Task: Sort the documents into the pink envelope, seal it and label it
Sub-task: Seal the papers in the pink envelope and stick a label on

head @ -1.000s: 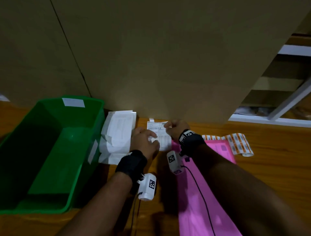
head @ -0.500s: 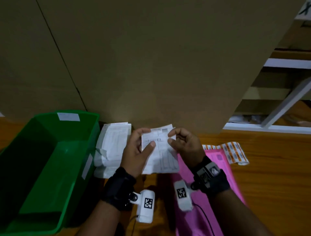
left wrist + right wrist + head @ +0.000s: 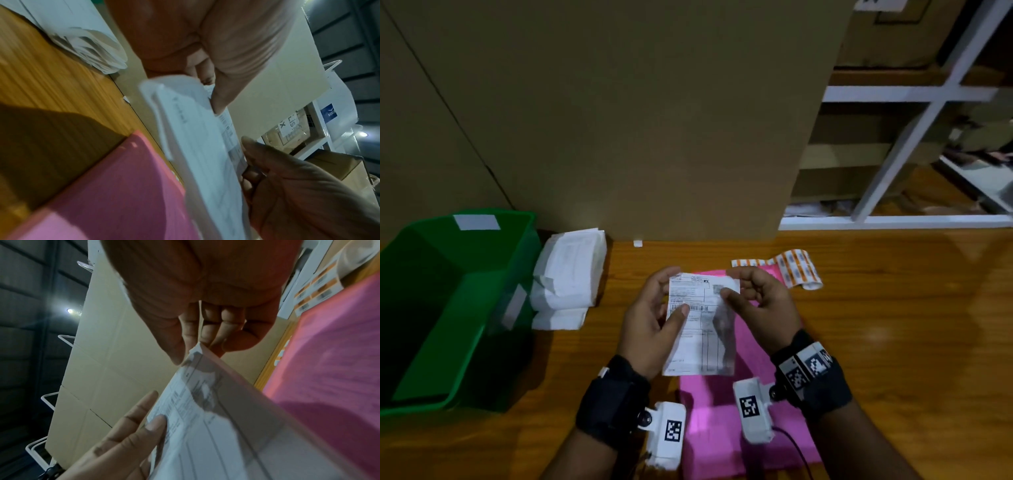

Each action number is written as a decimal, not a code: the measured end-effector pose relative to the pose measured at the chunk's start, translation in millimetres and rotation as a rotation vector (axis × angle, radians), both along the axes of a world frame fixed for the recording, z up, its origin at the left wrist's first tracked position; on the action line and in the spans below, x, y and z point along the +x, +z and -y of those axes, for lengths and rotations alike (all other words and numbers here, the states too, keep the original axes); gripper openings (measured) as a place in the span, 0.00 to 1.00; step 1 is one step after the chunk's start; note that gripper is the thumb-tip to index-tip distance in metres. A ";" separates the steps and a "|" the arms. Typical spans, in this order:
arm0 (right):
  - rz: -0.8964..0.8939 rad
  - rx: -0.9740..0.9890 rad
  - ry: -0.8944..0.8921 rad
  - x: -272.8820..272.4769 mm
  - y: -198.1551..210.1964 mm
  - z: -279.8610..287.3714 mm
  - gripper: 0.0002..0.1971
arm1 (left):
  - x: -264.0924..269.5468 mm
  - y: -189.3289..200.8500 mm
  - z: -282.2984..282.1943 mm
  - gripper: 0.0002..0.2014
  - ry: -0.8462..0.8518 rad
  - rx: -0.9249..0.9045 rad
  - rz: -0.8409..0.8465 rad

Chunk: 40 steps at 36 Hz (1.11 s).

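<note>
A folded white printed document with a barcode is held up above the pink envelope, which lies flat on the wooden table. My left hand grips the document's left edge, thumb on its printed face. My right hand pinches its top right corner between thumb and fingers. The left wrist view shows the document edge-on with layered folds, over the pink envelope. In the right wrist view my thumb and fingers pinch the document at its corner.
A green plastic bin stands at the left. A stack of folded white papers lies beside it. A strip of orange-and-white labels lies beyond the envelope. A large cardboard box rises at the back, with white shelving at the right.
Both hands lifted the document off the table from near the cardboard box and brought it closer, above the pink envelope. The right hand shifted to pinch its top right corner.
</note>
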State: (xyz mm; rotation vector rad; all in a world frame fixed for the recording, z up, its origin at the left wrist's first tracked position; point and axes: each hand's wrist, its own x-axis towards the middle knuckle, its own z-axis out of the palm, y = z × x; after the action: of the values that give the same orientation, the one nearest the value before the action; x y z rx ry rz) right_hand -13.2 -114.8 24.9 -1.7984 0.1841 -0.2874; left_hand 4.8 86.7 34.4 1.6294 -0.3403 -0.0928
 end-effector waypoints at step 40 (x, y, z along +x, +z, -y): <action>0.123 -0.166 0.211 -11.1 1.5 15.0 0.06 | -14.3 -6.7 18.0 0.19 -0.011 -0.275 -0.550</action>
State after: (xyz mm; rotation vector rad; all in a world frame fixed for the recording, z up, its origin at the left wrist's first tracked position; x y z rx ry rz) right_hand -24.3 -129.7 26.5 -1.9391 -0.1199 -0.2670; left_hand -9.4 68.7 27.7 1.2679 0.0617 -0.4722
